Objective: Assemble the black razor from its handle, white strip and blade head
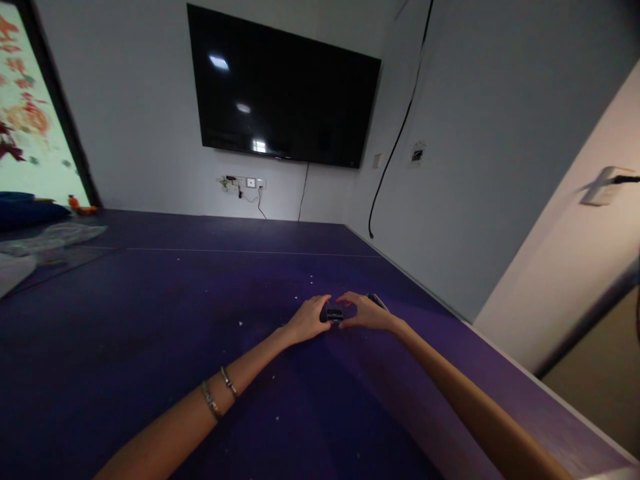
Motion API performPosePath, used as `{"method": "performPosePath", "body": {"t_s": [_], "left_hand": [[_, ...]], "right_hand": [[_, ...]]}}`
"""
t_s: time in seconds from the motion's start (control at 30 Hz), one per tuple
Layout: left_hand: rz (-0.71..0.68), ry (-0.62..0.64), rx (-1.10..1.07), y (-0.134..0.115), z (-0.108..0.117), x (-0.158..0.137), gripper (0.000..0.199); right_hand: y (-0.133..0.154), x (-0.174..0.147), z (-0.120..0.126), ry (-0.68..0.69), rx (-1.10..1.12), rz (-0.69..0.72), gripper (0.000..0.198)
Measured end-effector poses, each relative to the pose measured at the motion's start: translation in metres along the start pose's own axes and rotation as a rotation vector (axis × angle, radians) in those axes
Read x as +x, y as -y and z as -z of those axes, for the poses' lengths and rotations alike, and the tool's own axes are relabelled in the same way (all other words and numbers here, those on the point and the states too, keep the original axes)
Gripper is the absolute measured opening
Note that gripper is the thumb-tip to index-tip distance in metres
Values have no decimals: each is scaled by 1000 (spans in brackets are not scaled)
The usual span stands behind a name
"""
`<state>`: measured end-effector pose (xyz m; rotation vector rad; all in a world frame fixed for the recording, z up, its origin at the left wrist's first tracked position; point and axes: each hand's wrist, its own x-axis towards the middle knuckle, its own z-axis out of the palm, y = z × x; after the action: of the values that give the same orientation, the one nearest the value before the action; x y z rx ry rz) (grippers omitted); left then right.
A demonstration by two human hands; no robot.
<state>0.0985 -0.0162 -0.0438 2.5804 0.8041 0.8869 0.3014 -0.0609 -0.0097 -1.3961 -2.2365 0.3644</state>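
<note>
A small dark, box-like object (335, 314) sits between my two hands, low over the purple surface; its exact kind is too small to make out. My left hand (306, 322) curls round its left side, fingers above and thumb at its lower edge. On the opposite side my right hand (366, 313) makes a matching curve, with its fingertips and thumb at the object's right edge. Just behind the right hand lies a dark, slim item (378, 302), partly hidden by that hand.
The wide purple surface (150, 320) carries scattered white specks. Thin clear plastic (60, 235) and a blue bundle (30, 210) lie at the far left. A television (285, 87) hangs on the back wall above sockets (250, 183). A black cable (400, 133) dangles at right.
</note>
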Motion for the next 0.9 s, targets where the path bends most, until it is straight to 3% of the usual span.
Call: {"method": "performPosePath", "body": {"t_s": [0.13, 0.23, 0.43, 0.57, 0.67, 0.9], "left_hand": [[7, 13, -21, -7, -2, 1, 61], [13, 34, -46, -6, -3, 1, 71], [121, 60, 35, 29, 1, -10, 66], [189, 95, 146, 56, 7, -22, 65], [224, 117, 189, 65, 7, -29, 62], [203, 133, 259, 72, 0, -34, 59]], "right_hand": [[6, -1, 3, 22, -48, 8, 46], [-5, -3, 12, 25, -60, -2, 47], [-78, -22, 59, -49, -189, -218, 51], [-131, -44, 82, 49, -298, -446, 51], [-156, -57, 85, 98, -314, -542, 56], [-184, -66, 73, 147, -289, -566, 63]]}}
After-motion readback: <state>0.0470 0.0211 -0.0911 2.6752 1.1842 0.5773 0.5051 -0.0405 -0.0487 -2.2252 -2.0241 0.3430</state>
